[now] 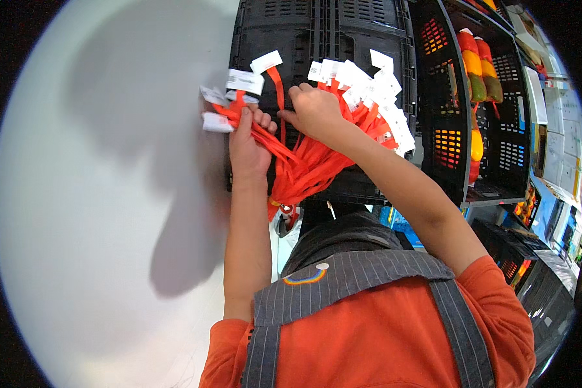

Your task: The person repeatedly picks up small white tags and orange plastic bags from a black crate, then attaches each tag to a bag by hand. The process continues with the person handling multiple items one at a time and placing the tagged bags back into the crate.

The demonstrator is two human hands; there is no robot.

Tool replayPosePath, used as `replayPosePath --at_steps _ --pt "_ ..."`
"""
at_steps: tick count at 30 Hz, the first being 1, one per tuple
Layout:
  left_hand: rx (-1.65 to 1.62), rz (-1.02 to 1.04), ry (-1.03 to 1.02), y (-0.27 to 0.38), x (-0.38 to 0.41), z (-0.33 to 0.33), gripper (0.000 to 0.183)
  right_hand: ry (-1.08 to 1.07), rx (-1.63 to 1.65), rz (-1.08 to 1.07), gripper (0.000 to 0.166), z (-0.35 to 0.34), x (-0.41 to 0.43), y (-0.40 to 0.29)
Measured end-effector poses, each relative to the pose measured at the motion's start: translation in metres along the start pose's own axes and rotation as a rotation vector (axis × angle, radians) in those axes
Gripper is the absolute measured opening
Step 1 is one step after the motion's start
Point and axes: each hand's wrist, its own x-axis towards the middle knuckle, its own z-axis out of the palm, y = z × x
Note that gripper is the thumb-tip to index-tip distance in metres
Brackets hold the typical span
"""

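A bundle of red ribbon straps (315, 169) with white paper tags (368, 87) at their ends lies across a black plastic crate. Near the bundle's lower left end is a yellow tie. My left hand (252, 143) grips several of the straps just below their tags, thumb on top. My right hand (315, 111) is over the bundle, its thumb and fingers curled beside one strap whose white tag (266, 61) lies apart at the upper middle. Whether the right fingers pinch a strap cannot be told.
The black crate (276, 39) stands against a pale wall (102, 194) on the left. To the right, an open black crate (494, 191) holds red, yellow and green padded items (474, 63). More crates and boxes are further right.
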Motion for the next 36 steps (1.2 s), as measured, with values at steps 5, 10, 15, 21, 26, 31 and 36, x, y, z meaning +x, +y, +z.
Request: replayPosePath --at_steps 5,10,15,21,26,31,36 --pt "0.188 0.051 0.175 0.008 -0.001 -0.011 0.012 -0.060 -0.020 -0.026 0.040 -0.002 -0.007 -0.003" --pt "0.519 0.079 0.348 0.001 0.018 -0.027 0.011 -0.074 -0.103 -0.032 0.033 0.009 -0.003 -0.014" --pt "0.770 0.070 0.404 -0.003 0.033 -0.023 0.013 -0.075 -0.187 0.049 0.011 0.023 0.014 -0.020" --pt "0.976 0.251 0.322 0.015 0.072 -0.023 0.012 -0.068 0.125 -0.111 0.013 0.020 0.005 -0.010" --pt "1.484 0.312 0.317 0.018 0.073 -0.047 0.026 0.095 0.248 -0.097 0.017 -0.007 -0.003 0.020" --pt "1.479 0.195 0.142 0.029 0.040 -0.030 0.047 0.207 0.369 0.059 0.017 -0.018 -0.004 0.041" --pt "1.768 0.513 0.288 0.013 -0.016 0.033 0.050 -0.046 0.647 0.286 0.027 -0.020 0.000 0.051"
